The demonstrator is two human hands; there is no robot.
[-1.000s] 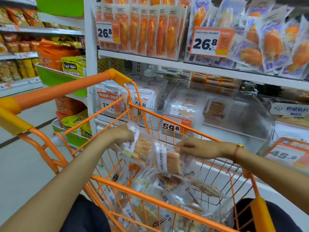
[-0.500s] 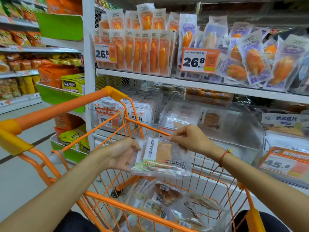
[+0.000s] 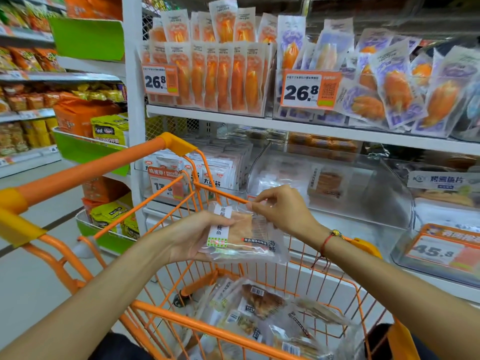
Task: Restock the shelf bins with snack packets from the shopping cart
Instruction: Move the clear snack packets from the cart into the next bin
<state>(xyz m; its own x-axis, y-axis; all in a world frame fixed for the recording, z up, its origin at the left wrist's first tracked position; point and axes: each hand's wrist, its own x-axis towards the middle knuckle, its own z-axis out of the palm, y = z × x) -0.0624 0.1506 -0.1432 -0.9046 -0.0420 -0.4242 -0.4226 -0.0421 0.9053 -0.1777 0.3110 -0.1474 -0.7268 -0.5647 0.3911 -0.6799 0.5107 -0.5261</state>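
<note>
Hands are holding one clear snack packet [image 3: 241, 232] up above the orange shopping cart [image 3: 207, 331]. The left hand [image 3: 192, 237] is cupping the packet from under its left side, fingers curled round it. The right hand [image 3: 280, 209] is pinching the packet's far top edge. More packets [image 3: 262, 302] are lying down in the cart. A clear shelf bin [image 3: 337, 188] is sitting just beyond the hands, with a few packets inside.
</note>
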